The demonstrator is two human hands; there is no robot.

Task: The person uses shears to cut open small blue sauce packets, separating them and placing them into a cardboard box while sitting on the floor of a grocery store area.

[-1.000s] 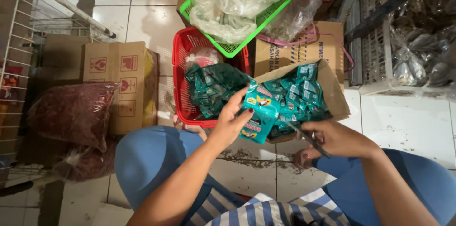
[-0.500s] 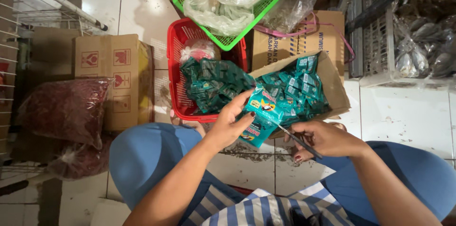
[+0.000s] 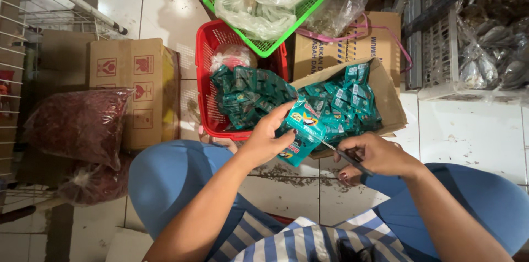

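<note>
While left hand pinches the teal foil sachet strip over the cardboard box, right hand grips small scissors; strip looks light, floppy, slick — best held near its edge.

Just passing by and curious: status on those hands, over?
Left hand holds teal sachets. Right hand grips scissors, blades at the strip. Cardboard box of sachets beyond. Nothing between them.

The left hand pinches a strip of teal sachets. Just right of it, the right hand grips what looks like scissors, tips touching the strip. Beyond both hands sit an open cardboard box of sachets and a red basket.
</note>
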